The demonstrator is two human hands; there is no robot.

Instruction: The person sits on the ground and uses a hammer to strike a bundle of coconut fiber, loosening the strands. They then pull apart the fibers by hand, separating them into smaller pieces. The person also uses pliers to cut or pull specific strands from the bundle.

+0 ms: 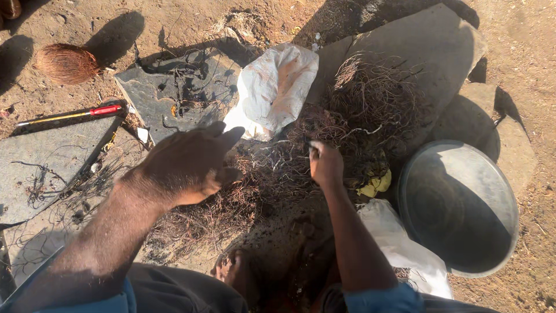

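Viewpoint: we look from our own head, steeply down onto the ground [538,69].
Facing: toward 12 o'clock, our forearms entering from 6 o'clock.
Nearness: close, our hands mid-frame.
Edges: a metal basin [463,208] at 3 o'clock, a stone slab [40,162] at 9 o'clock.
Views: only one.

Wire tangle [359,110] brown; sack [275,87] white, rust-stained; basin [457,208] grey; screwdriver handle [105,109] red; slabs [174,87] dark grey.

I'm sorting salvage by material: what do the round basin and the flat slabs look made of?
The basin looks like dull grey metal, smooth, with a soft sheen and a thin rolled rim; plastic can't be excluded. The slabs look like dark grey stone, matte, with rough broken edges, dusted with soot or dirt.
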